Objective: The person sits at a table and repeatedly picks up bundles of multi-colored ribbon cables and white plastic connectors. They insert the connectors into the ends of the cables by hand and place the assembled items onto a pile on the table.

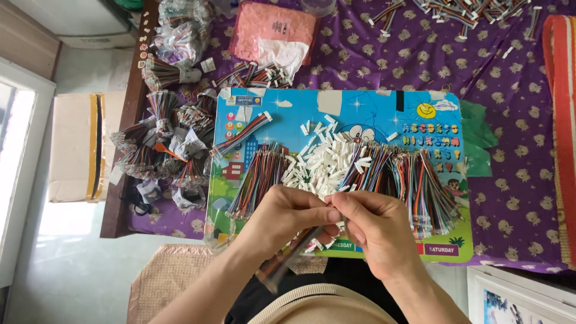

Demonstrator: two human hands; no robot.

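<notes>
Left hand (288, 213) and right hand (375, 225) meet fingertip to fingertip, both pinched on a ribbon wire set (300, 246) just above the lap; its long axis slants down-left toward the body. Beyond, on the blue board (336, 111): white connector pile (324, 159) and loose wire rows (414, 180) remain. Bundled sets (162, 150) lie far left, seemingly done.

Overhead view of a work area. The surface (114, 198), of dark brown wood, is covered by a purple cloth (384, 60) printed with small pale figures. A red and orange striped fabric (563, 120) lies along the right edge. To the left, a pale floor (78, 252) carries a cardboard box (75, 147) sealed with yellow and black tape. Bright daylight enters through a white-framed opening (18, 168) at far left. A woven beige mat (168, 282) lies below the surface.
</notes>
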